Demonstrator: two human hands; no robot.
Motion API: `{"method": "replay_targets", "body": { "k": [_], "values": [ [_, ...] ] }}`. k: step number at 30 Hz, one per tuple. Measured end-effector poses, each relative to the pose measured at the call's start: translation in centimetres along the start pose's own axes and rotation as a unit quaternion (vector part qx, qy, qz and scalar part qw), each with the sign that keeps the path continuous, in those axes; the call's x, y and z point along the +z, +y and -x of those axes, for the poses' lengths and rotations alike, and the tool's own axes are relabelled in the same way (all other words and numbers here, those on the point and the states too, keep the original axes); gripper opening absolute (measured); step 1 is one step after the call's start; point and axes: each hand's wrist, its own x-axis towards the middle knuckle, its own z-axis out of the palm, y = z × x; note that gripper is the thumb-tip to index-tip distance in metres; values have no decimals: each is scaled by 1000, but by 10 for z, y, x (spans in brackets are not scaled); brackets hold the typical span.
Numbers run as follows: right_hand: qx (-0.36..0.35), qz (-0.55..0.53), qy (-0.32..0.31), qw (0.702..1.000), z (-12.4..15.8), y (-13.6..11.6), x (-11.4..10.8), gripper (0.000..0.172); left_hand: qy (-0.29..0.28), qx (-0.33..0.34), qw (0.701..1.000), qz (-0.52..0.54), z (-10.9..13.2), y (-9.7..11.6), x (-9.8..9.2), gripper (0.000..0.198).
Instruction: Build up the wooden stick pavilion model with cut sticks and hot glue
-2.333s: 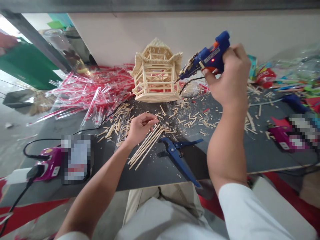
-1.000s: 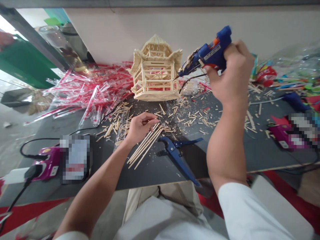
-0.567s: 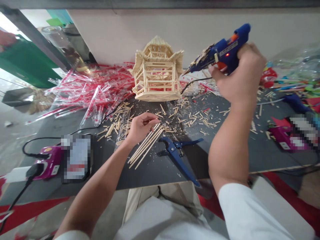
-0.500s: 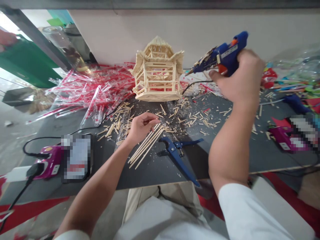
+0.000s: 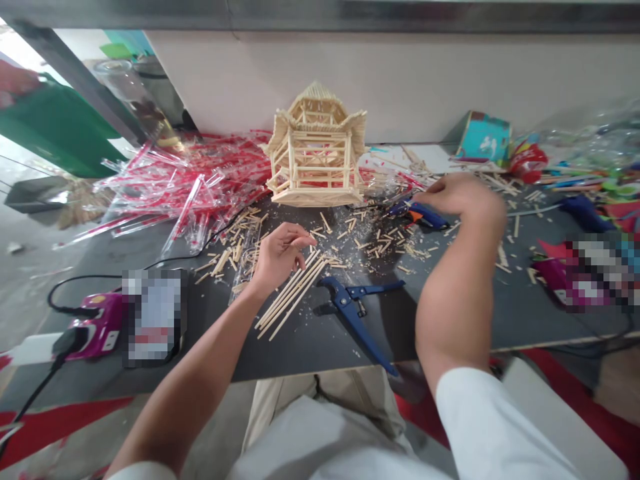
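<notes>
My left hand point(image 5: 283, 257) is over the table with its fingers curled and thumb drawn in; a thin piece may be between them, too small to make out. Beneath and beside it lie several long thin wooden sticks point(image 5: 295, 293). My right hand point(image 5: 457, 195) is just above a blue glue gun point(image 5: 423, 216), which lies on its side among the scraps. Its fingers are apart from the gun and partly hidden by the back of the hand. A small pavilion model point(image 5: 316, 150) of wooden sticks stands upright at the back. Blue cutters point(image 5: 357, 320) lie open near the front edge.
Red-and-clear plastic wrappers point(image 5: 200, 180) heap at the left back. Short stick offcuts point(image 5: 385, 240) litter the middle. A phone point(image 5: 155, 317) and a purple power socket point(image 5: 97, 323) with cables lie front left. A teal box point(image 5: 484, 138) stands back right.
My right hand has lowered the glue gun to the table and let go of it. My left hand has barely moved, its fingers shifting slightly.
</notes>
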Motion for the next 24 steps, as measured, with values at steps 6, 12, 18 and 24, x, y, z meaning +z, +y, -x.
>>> {"method": "replay_targets", "body": {
  "k": [6, 12, 18, 24],
  "values": [
    [-224, -133, 71, 963, 72, -39, -40, 17, -58, -33, 998, -18, 1, 2, 1, 25],
    [-465, -84, -120, 873, 108, -110, -18, 16, -126, -1, 992, -3, 0, -7, -3, 25],
    [-487, -64, -91, 866, 109, -144, 12, 14, -161, 12, 986, 49, -5, -13, -9, 32],
    [-515, -75, -141, 842, 103, -139, 12, 14, -202, -30, 977, 63, -5, -12, -11, 36]
  ]
}}
